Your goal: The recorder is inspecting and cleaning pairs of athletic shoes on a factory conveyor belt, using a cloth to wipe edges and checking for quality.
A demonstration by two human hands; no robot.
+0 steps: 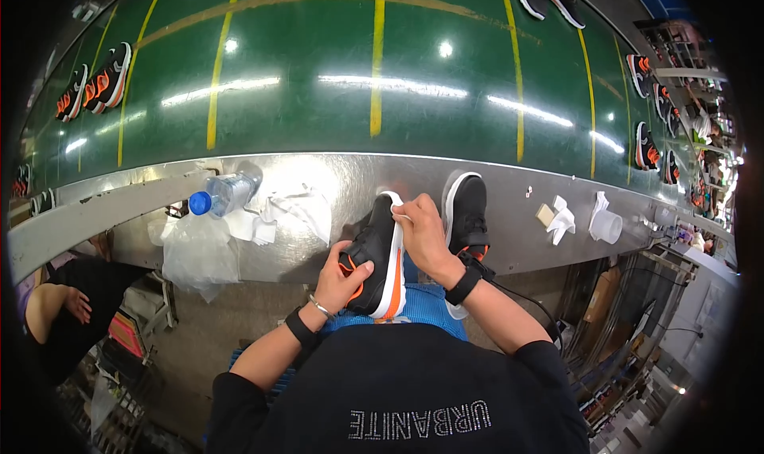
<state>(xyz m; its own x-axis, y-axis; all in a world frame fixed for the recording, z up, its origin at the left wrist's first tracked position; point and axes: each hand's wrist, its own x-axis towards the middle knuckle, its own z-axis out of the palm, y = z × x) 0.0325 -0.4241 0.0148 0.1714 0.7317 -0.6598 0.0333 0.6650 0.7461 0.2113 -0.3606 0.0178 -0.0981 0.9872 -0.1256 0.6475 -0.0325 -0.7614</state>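
Observation:
A black sneaker [377, 243] with a white and orange sole lies over my lap, its toe pointing at the bench. My left hand [338, 279] is wrapped round its heel and collar, the thumb on the opening. At the toe, my right hand [426, 235] has its fingers pinched together against the edge of the white sole. Something small and pale shows at those fingertips, too small to name. Just right of it, a second black sneaker [469, 207] rests on the metal bench, toe away from me, apart from the first shoe.
Beyond the metal bench [509, 239] runs a green conveyor belt [302, 48] with yellow lines, carrying more sneakers [107, 80]. A capped bottle [231, 191], crumpled white paper [302, 213] and a plastic bag [199, 251] lie left. Right are an eraser-like block [545, 214] and a cup [606, 226]. Another person's hand [78, 303] shows far left.

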